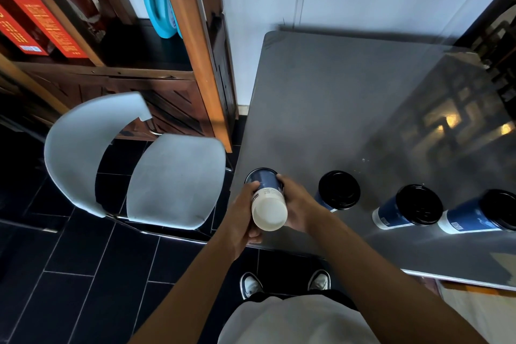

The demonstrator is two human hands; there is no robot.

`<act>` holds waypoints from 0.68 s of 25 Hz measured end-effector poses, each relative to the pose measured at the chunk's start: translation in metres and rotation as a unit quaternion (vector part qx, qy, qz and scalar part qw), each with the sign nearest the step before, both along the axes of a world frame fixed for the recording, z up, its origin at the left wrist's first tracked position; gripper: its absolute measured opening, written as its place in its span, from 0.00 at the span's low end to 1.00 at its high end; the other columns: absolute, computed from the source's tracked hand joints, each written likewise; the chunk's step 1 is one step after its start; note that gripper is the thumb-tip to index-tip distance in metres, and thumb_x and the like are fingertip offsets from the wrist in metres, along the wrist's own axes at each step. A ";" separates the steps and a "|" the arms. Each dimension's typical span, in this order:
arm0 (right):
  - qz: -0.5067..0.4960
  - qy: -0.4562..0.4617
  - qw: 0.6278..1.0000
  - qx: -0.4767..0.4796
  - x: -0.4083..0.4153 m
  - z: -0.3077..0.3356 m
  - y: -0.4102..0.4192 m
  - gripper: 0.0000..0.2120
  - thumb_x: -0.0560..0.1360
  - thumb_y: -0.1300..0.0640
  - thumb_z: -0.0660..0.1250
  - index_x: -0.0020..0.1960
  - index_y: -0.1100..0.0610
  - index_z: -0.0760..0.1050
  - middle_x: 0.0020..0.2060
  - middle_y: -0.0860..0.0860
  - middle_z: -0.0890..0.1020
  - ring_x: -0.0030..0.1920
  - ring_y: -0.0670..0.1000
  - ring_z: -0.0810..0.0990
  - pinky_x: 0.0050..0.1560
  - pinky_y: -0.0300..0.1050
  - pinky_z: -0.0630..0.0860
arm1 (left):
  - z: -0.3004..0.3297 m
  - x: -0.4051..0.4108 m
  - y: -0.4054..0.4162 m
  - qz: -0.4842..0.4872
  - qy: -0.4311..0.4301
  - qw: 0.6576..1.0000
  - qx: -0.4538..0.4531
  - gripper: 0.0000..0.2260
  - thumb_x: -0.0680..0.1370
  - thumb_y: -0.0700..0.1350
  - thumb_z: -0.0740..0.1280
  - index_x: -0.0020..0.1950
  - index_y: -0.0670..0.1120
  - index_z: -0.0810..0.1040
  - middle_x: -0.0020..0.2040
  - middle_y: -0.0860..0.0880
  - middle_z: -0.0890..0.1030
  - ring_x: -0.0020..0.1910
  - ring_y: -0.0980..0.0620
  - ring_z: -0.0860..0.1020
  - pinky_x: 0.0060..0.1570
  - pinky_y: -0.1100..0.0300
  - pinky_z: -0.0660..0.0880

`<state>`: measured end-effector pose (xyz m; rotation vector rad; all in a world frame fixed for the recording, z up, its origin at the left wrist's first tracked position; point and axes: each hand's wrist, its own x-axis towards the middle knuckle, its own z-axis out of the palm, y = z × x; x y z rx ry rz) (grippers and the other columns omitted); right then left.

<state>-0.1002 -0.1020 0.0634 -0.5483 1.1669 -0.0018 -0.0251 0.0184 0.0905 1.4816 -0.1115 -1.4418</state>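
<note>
On the counter's near-left corner: a cup (267, 198) is held between both grips, tipped so its white base faces the person and its dark far end points down at the counter (321, 109) edge.
Left grip (242, 212): fingers curled round the cup's left side.
Right grip (296, 205): fingers wrapped round its right side.
Far end: lid on or off, cannot tell.
Neighbours: lidded cups (338, 190) stand in a row to the right, the nearest just beside the right wrist.
Below the edge: chair (176, 179), tiled floor (83, 260).
Risk: tipped this far, any drink inside would likely spill. A slip so near the edge would drop the cup to the floor. A right elbow swing could topple the nearest lidded cup.
</note>
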 end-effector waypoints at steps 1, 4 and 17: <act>-0.003 -0.002 1.000 0.002 0.000 0.000 0.000 0.27 0.80 0.39 0.58 0.69 0.58 0.72 0.63 0.62 0.82 0.65 0.62 0.80 0.69 0.62 0.72 | 0.000 -0.001 -0.001 0.007 0.010 1.000 -0.007 0.25 0.81 0.62 0.57 0.45 0.43 0.82 0.29 0.42 0.73 0.18 0.53 0.64 0.22 0.65 0.61; -0.012 -0.003 1.000 0.004 0.000 0.002 0.001 0.27 0.80 0.39 0.59 0.68 0.58 0.72 0.61 0.62 0.83 0.64 0.62 0.80 0.68 0.61 0.74 | 0.002 -0.003 -0.001 0.008 0.013 1.000 -0.005 0.26 0.81 0.62 0.57 0.43 0.44 0.83 0.28 0.43 0.74 0.18 0.53 0.64 0.22 0.65 0.62; 0.045 0.014 0.997 -0.068 -0.004 0.009 0.007 0.26 0.81 0.39 0.56 0.64 0.58 0.75 0.63 0.65 0.80 0.59 0.58 0.81 0.68 0.61 0.74 | 0.006 0.005 0.000 -0.014 -0.024 0.999 0.036 0.27 0.78 0.66 0.59 0.49 0.42 0.81 0.29 0.43 0.75 0.20 0.52 0.67 0.23 0.65 0.63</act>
